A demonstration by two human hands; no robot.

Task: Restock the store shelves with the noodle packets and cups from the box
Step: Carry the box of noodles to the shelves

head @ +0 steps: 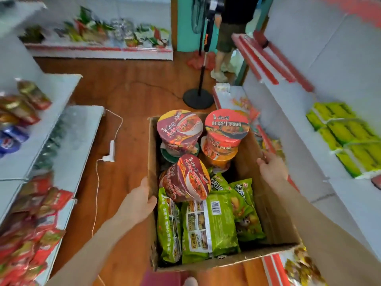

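Head view of a restocking task at an early stage. A cardboard box (pixel 270 215) sits low between two shelf runs, over a wooden floor (pixel 134 89); whether it rests on the floor or is carried cannot be told. The left hand (pixel 142 201) grips the box's left wall, thumb inside the rim and fingers outside. The right hand (pixel 272 168) holds the right wall, fingers bent over its top edge. Neither hand has hold of any noodle product. The box appears close to full. At its far end stand two stacks of cups: a purple cup (pixel 179 125) on the left and a red cup (pixel 226 124) on the right, each on top of at least one other cup. A third, tilted cup (pixel 187 178) lies against the left wall, resting on the packets. Green packets (pixel 208 223) fill the near half, standing on edge, side by side. The right shelf (pixel 288 124) carries a block of yellow-green packs (pixel 346 137) with bare board beside it; the left shelf (pixel 68 141) holds red snack bags (pixel 41 223). A fan stand (pixel 199 98) is on the floor beyond the box. Judged from this: nothing is being lifted out, so nearly all of the stocking, cups and packets alike, is left to do.
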